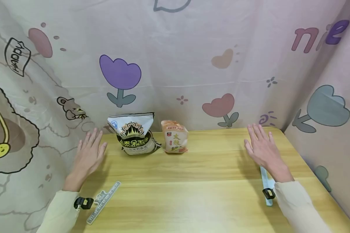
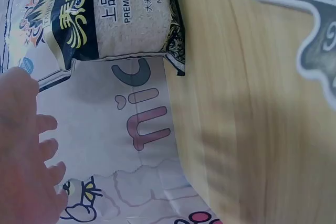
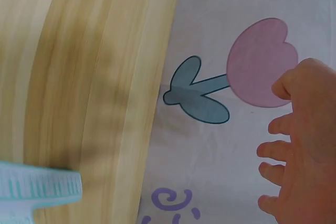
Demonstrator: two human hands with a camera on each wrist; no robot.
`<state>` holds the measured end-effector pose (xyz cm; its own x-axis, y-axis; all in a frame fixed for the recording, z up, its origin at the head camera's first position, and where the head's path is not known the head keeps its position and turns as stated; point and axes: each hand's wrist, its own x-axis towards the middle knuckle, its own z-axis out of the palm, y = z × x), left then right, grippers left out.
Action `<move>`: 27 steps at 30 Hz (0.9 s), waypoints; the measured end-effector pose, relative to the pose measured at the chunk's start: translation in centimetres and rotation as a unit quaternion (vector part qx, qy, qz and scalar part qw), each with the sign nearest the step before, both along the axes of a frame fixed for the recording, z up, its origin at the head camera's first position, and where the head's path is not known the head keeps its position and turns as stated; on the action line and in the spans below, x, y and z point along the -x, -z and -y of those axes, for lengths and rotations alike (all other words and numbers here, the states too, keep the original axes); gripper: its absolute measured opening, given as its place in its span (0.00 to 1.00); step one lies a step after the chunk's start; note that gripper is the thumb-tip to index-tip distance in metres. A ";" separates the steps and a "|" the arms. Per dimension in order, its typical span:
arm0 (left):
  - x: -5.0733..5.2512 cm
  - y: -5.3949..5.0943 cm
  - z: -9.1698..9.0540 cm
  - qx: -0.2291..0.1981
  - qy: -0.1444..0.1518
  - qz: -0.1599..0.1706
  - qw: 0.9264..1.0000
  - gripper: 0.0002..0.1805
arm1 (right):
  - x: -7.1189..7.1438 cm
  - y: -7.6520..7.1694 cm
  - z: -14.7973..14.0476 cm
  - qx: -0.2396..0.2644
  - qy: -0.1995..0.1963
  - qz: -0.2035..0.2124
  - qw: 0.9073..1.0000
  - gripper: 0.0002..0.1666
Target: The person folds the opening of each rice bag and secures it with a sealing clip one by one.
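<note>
My left hand is held over the table's left side, fingers straight and holding nothing. Just right of it stands a bag of jasmine rice, white, black and gold, also large in the left wrist view, where the bag is above the fingers. Beside the bag is a smaller orange and cream packet with Chinese print. On the far right my right hand is spread flat with nothing in it. A grey ruler lies near the left forearm. Partly hidden under the right wrist is a pale blue ruler.
The wooden table ends at the back against a patterned curtain, which also hangs along both sides. Both rulers lie toward the table's front, one on each side. The bag and packet stand near the back edge.
</note>
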<state>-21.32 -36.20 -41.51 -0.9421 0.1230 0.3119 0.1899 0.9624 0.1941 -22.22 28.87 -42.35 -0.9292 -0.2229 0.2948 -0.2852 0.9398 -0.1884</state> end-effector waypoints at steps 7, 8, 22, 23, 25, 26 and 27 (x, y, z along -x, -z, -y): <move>-1.6 -0.1 -1.5 -0.006 0.009 -0.003 1.000 0.34 | -0.9 0.3 0.6 0.021 -0.004 -0.003 1.000 0.39; -1.9 -0.1 -1.8 -0.005 0.008 -0.005 1.000 0.34 | -1.0 0.4 0.7 0.025 -0.005 -0.001 1.000 0.39; -3.2 0.1 -7.4 -0.034 0.013 -0.063 0.997 0.33 | -2.0 1.0 3.3 0.067 -0.016 -0.016 0.998 0.37; -3.2 0.1 -7.9 -0.041 0.012 -0.069 0.997 0.32 | -2.0 1.0 3.5 0.071 -0.018 -0.018 0.997 0.37; -3.3 0.1 -9.0 -0.052 0.010 -0.079 0.995 0.32 | -2.0 0.9 4.1 0.081 -0.022 -0.028 0.996 0.37; -3.3 0.0 -9.6 -0.059 0.012 -0.085 0.995 0.31 | -1.9 0.8 4.3 0.087 -0.025 -0.033 0.995 0.37; -3.2 0.0 -10.1 -0.065 0.015 -0.091 0.994 0.31 | -1.9 0.8 4.6 0.093 -0.028 -0.038 0.995 0.36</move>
